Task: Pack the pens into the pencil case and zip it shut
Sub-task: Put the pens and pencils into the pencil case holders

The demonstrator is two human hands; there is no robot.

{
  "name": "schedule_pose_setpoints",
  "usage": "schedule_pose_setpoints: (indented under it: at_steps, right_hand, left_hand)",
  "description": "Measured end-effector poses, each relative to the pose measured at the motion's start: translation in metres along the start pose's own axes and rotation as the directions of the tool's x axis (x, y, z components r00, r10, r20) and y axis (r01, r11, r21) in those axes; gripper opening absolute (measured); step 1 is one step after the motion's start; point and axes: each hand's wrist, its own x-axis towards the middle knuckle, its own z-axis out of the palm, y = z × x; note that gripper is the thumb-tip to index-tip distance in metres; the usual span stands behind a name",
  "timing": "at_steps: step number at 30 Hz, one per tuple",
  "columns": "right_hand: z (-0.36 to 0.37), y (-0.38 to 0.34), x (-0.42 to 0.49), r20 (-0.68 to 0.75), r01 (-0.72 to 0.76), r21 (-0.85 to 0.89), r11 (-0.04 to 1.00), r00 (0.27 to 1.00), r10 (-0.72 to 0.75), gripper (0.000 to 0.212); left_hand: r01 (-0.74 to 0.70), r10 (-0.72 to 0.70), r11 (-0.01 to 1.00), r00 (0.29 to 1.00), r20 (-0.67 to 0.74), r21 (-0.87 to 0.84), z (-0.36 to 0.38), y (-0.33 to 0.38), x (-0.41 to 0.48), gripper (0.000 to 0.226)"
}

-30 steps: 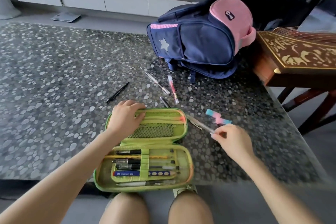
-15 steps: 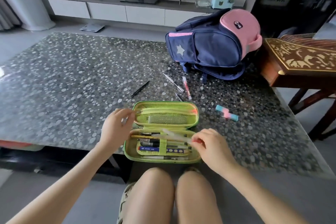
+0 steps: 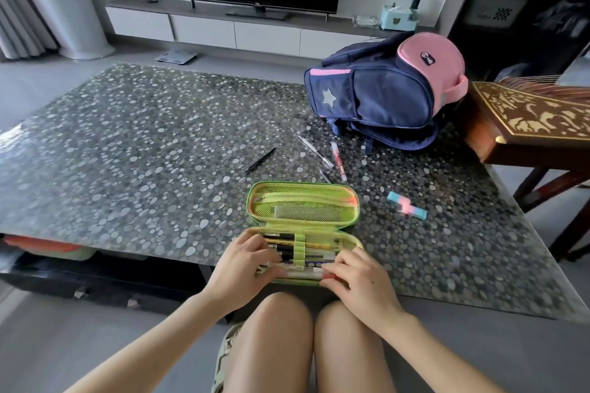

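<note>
The green pencil case (image 3: 303,204) lies open at the table's near edge, its mesh-pocket lid away from me. Its near half (image 3: 351,241) holds several pens under elastic loops. A clear pen (image 3: 303,273) lies along the case's front row. My right hand (image 3: 357,281) grips its right end, and the fingers of my left hand (image 3: 242,268) rest on its left part. Loose on the table beyond the case are a black pen (image 3: 260,160), a clear pen (image 3: 316,147), a pink pen (image 3: 338,161) and a short dark pen (image 3: 325,176).
A blue-and-pink eraser-like piece (image 3: 407,205) lies right of the case. A navy and pink backpack (image 3: 383,92) stands at the table's far right. A carved wooden stand (image 3: 536,118) adjoins the right edge. My knees are just under the near edge.
My right hand picked up the clear pen from the table and brought it down into the case's near half. My left hand left the lid and came onto the pen.
</note>
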Motion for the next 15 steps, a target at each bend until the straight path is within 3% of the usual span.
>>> schedule_pose_setpoints:
  at_steps: [5,10,15]
  right_hand:
    - [0.000,-0.002,0.003,0.021,-0.006,0.119,0.993,1.000,0.003,0.016]
    - [0.001,0.003,0.010,0.013,-0.084,0.151,0.985,0.996,0.083,0.007]
    - [-0.004,-0.001,0.017,0.103,-0.086,0.127,0.988,0.992,0.073,0.003]
  left_hand:
    - [-0.030,0.030,0.999,0.998,-0.052,-0.012,-0.001,-0.003,-0.005,0.031]
    - [0.061,-0.068,0.992,0.996,-0.051,-0.114,0.000,-0.002,0.001,0.022]
    - [0.134,-0.127,0.985,0.990,0.066,-0.110,-0.008,-0.001,0.016,0.025]
